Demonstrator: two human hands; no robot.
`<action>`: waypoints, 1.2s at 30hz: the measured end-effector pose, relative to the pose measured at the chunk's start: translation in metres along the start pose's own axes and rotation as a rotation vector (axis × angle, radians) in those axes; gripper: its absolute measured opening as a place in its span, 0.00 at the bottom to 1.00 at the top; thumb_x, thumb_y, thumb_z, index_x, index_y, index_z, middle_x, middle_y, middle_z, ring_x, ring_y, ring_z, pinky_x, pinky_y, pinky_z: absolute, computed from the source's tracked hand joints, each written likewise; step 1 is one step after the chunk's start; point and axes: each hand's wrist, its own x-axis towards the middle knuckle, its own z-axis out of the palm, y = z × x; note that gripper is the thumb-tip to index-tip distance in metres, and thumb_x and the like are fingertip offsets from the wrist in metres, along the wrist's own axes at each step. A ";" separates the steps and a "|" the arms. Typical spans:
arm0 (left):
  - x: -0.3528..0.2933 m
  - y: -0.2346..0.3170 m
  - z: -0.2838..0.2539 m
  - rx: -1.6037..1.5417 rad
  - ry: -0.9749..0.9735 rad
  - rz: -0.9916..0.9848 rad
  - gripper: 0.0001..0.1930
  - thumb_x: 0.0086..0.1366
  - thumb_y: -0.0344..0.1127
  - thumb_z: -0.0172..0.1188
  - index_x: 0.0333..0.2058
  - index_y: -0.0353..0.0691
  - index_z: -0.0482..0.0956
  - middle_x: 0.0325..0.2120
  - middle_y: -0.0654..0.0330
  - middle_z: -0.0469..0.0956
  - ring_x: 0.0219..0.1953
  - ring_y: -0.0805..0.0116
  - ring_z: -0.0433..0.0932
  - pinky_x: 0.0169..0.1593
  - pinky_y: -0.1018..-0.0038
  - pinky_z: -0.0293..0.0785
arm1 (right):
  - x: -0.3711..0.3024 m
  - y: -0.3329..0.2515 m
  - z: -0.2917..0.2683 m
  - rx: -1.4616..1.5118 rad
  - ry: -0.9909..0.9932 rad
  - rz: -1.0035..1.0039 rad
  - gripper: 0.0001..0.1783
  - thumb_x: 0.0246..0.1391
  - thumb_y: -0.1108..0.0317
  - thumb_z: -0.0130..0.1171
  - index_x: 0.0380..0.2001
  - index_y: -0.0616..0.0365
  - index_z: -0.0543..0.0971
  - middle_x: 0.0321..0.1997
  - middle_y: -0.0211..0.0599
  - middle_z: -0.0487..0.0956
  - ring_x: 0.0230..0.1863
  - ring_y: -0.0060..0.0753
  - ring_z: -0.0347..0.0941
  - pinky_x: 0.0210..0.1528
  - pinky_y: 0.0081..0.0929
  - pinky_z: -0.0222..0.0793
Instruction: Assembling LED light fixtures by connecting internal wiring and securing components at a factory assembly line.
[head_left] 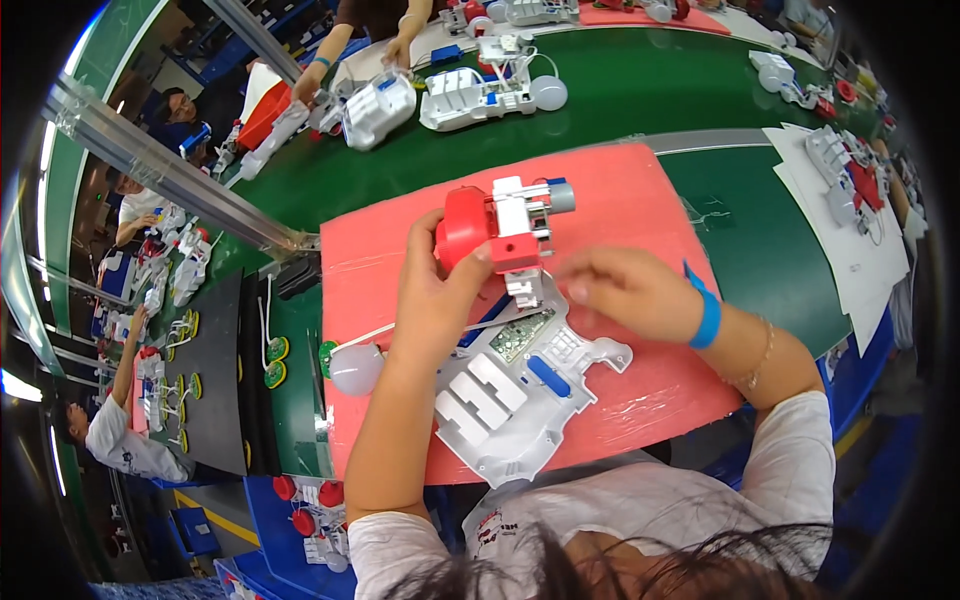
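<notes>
My left hand [440, 290] grips a red and white plastic motor assembly [462, 228], thumb on its red block. A grey motor [563, 197] sticks out of its right side. Just right of the assembly's lower end is my right hand [635, 290], fingers slightly blurred and loosely apart, with nothing visible in them. Below both hands lies an open white plastic housing half [500, 450], holding a green circuit board [522, 335] and a blue oblong part [549, 376]. By my left forearm rest a white ball-shaped part [356, 370] and a small green disc [327, 358] with a pale wire.
A pink foam mat [640, 215] lies under the work. Beyond it, a green belt [640, 90] carries other white assemblies [480, 95], where a co-worker's hands [400, 50] are busy. A metal post [170, 165] stands left; white sheets [835, 240] lie right.
</notes>
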 end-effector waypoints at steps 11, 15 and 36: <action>-0.001 -0.006 -0.020 -0.453 -0.007 -0.103 0.25 0.61 0.41 0.47 0.57 0.43 0.56 0.40 0.63 0.70 0.39 0.76 0.72 0.38 0.78 0.70 | 0.049 0.017 0.008 0.062 -0.076 -0.114 0.23 0.51 0.62 0.54 0.48 0.63 0.68 0.42 0.37 0.71 0.41 0.24 0.68 0.43 0.24 0.65; -0.003 -0.002 -0.013 -0.071 -0.016 -0.100 0.31 0.63 0.55 0.43 0.57 0.39 0.55 0.46 0.58 0.68 0.44 0.66 0.71 0.43 0.70 0.71 | 0.046 0.030 0.012 0.236 0.006 -0.098 0.13 0.53 0.65 0.54 0.39 0.62 0.72 0.33 0.31 0.74 0.34 0.19 0.68 0.37 0.19 0.66; -0.007 -0.003 -0.033 -0.225 0.066 -0.153 0.35 0.48 0.28 0.50 0.58 0.42 0.54 0.45 0.52 0.68 0.40 0.65 0.74 0.37 0.73 0.74 | 0.025 0.007 -0.005 0.006 0.253 -0.334 0.08 0.51 0.70 0.54 0.33 0.62 0.73 0.29 0.29 0.74 0.31 0.18 0.68 0.34 0.19 0.64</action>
